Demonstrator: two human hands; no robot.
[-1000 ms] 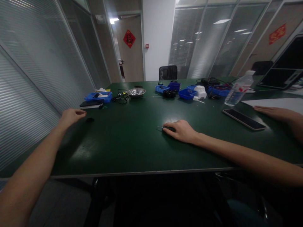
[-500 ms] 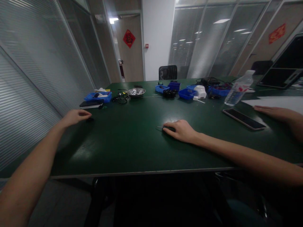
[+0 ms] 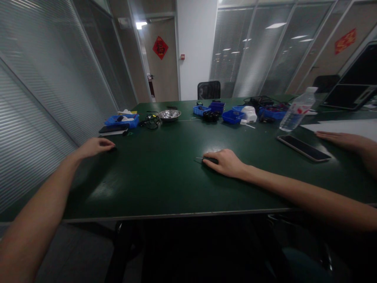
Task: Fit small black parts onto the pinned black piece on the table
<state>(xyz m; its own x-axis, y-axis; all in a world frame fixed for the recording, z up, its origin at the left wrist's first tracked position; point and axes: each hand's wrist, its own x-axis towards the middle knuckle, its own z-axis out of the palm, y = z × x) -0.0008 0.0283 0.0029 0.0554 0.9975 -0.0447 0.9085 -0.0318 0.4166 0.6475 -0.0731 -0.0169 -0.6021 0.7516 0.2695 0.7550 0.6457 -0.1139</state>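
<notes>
On the left side of the green table (image 3: 153, 177), my left hand (image 3: 93, 147) has its thumb and fingers pinched together. A small black object (image 3: 114, 148) sits at these fingertips, mostly hidden, so its kind cannot be made out. Near the middle of the table my right hand (image 3: 227, 164) rests low, closed around a screwdriver (image 3: 212, 160). Its dark handle shows partly between the fingers, and its thin metal shaft points left, just above the tabletop.
Another person's hand (image 3: 343, 140) lies flat by white paper (image 3: 347, 126) at right, near a phone (image 3: 303, 148) and a tilted plastic bottle (image 3: 299, 110). Behind are blue trays (image 3: 232, 117), a metal bowl (image 3: 170, 115), cables (image 3: 150, 121) and a dark flat case (image 3: 114, 129).
My left hand has shifted very slightly to the right, its fingertips now more over the small black object. My right hand and the screwdriver have stayed almost still.
</notes>
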